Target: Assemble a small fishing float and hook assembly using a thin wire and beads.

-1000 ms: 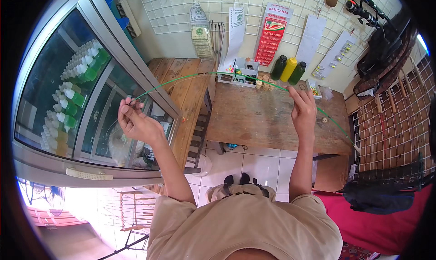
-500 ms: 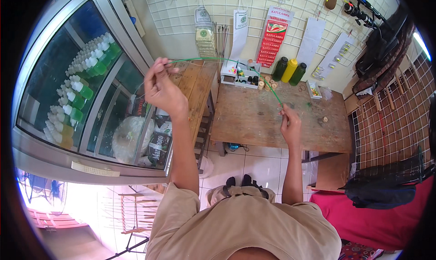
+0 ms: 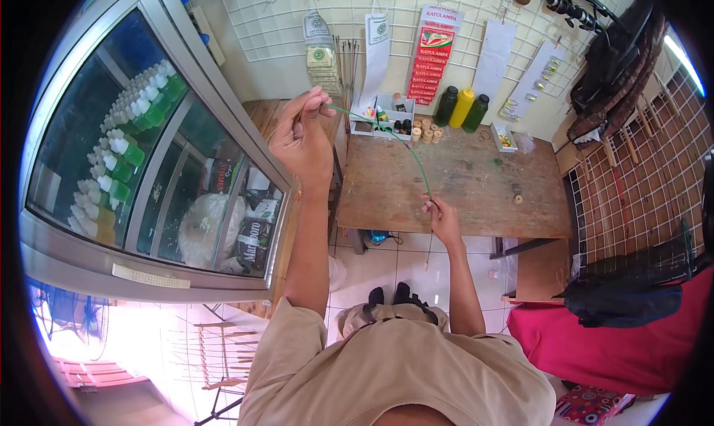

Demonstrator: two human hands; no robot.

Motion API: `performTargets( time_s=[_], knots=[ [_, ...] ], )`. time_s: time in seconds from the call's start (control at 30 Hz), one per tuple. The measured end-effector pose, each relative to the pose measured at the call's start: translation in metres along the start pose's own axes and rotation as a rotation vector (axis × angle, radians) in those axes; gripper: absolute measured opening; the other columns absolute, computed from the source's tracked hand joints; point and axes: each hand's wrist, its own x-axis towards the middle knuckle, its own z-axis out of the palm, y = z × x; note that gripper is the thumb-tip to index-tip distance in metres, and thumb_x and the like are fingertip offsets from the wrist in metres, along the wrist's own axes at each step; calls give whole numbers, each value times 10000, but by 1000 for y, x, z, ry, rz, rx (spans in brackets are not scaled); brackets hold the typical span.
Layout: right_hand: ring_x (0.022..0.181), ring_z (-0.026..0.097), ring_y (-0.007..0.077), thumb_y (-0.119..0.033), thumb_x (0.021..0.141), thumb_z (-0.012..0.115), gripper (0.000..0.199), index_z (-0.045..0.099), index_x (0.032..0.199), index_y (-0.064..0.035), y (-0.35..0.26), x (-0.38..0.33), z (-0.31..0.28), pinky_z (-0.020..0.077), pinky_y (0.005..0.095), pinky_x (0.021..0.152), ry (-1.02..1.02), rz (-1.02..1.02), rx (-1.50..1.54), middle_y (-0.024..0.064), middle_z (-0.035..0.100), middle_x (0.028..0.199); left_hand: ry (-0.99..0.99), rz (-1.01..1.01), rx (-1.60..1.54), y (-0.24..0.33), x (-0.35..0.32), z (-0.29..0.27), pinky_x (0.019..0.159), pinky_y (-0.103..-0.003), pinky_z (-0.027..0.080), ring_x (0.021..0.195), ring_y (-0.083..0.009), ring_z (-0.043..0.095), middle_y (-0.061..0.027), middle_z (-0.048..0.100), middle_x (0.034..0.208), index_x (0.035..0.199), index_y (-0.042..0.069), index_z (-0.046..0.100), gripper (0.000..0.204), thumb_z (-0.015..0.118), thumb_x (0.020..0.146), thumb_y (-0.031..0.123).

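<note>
A thin, flexible green rod (image 3: pixel 422 163) bows through the air between my two hands, above the wooden table (image 3: pixel 379 195). My left hand (image 3: pixel 303 137), raised higher at the left, is closed in a pinch on its upper end. Lower down and nearer my body, my right hand (image 3: pixel 445 219) pinches the other end, fingers closed. A thin dark length hangs below the right hand, over the table's front edge, with a pale tip. Behind the rod stand several small wooden spools (image 3: pixel 426 132) and a white compartment box (image 3: pixel 388 131) with small bottles in it.
Two dark green bottles and a yellow bottle (image 3: pixel 461 108) stand at the table's back. A small white box (image 3: pixel 503 137) holds colourful bits. A glass cabinet (image 3: pixel 134 273) with green-filled bottles rises close by my left arm. Red packets (image 3: pixel 431 62) hang on the wire grid.
My left hand has moved right, and my right hand has come left and nearer my body. The rod now slopes more steeply, and a dark tail shows below the right hand.
</note>
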Motion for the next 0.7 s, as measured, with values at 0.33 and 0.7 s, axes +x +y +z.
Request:
performTargets(
  time_s=[0.33,0.7],
  knots=[
    [878,674,157,40,911,474,234,651,1061,16,22,-5,-15,503,267,774,-175,86,-37,125,704,898,-136,-73,-16,0,-18,33,643,-268,533,744,-166,638,-137,661,943,942,-61,666,113,630,878,25],
    [720,627,133,16,916,457,274,651,1105,-24,9,9,-68,488,265,721,-111,0,152,93,656,738,-178,-73,-98,9,-8,113,625,-260,534,719,-149,642,-173,681,899,1184,-56,574,313,575,941,141]
  ],
)
